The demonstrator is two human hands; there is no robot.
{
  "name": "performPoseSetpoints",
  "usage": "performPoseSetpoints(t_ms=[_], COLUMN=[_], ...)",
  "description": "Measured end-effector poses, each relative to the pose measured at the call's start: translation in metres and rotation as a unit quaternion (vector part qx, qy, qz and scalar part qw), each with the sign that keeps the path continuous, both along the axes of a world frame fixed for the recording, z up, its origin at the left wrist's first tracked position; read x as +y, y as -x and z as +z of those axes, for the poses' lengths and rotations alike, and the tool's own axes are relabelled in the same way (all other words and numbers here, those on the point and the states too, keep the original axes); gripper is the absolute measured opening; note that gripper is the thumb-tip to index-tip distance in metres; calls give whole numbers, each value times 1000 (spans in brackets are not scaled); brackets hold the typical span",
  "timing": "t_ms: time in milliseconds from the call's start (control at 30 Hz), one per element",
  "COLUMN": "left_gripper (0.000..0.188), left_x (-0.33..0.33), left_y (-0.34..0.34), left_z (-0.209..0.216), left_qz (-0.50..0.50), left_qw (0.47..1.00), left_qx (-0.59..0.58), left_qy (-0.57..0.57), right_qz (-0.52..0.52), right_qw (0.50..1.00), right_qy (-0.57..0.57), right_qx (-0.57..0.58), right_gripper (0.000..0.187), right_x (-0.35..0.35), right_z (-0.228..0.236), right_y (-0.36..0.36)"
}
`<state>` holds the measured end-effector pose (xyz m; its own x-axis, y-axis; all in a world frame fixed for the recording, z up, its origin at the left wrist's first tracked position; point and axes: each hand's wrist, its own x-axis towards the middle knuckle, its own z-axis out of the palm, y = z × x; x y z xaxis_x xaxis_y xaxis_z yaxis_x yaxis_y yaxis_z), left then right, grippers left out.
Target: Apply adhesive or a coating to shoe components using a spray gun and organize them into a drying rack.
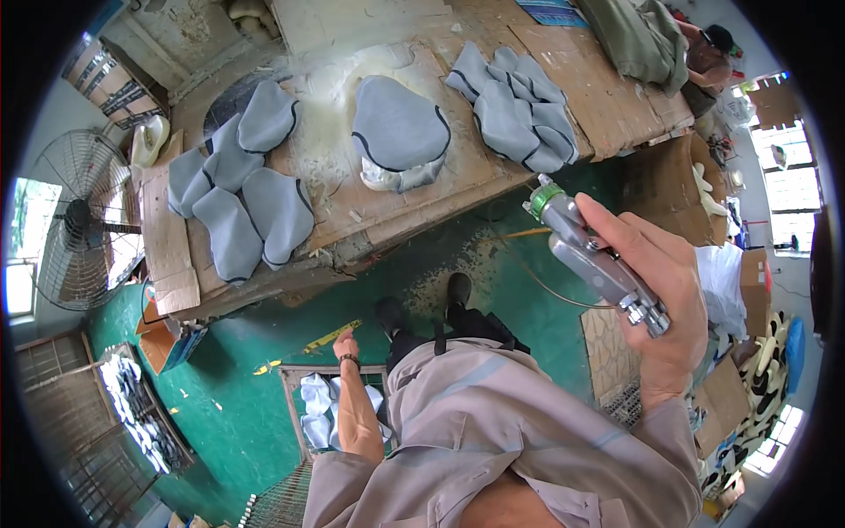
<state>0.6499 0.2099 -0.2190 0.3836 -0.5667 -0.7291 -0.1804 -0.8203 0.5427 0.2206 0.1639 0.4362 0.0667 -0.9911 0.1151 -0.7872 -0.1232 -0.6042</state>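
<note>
My right hand (664, 299) grips a grey metal spray gun (598, 255) with a green ring behind its nozzle. I hold it up at the right, apart from the table, its nozzle toward the far left. A rounded grey fabric-covered pad (398, 123) with black edging lies at the table's middle, pale crumpled material showing under its near end. Several similar grey pads (238, 189) are grouped on the left, and more grey pads (519, 110) overlap on the right. My left hand (347, 345) hangs low beside my body, fingers curled, nothing visible in them.
Cardboard with whitish residue covers the worktable (339, 216). A thin hose (546, 286) hangs below the gun. A wire rack (295, 378) holding pale pads stands by my left arm. A large caged fan (84, 216) is left; another person (711, 62) is at far right.
</note>
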Motion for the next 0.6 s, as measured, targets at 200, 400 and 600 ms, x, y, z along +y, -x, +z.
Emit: performPoseSetpoints(t_ms=[200,400,600], left_gripper=[47,37,36], left_x=[-8,33,87], left_y=[-40,-80,-110], left_z=[-21,-40,-70], left_qz=[-25,-42,61], left_qw=[998,995,985], left_qx=[55,31,145], left_qy=[14,-85,-70], right_qz=[-9,36,55], right_qw=[995,985,978], right_qy=[7,0,12], right_qx=[97,167,199], right_gripper=[68,60,62], right_x=[7,22,40], right_z=[0,1,8], right_y=[-84,-140,-159])
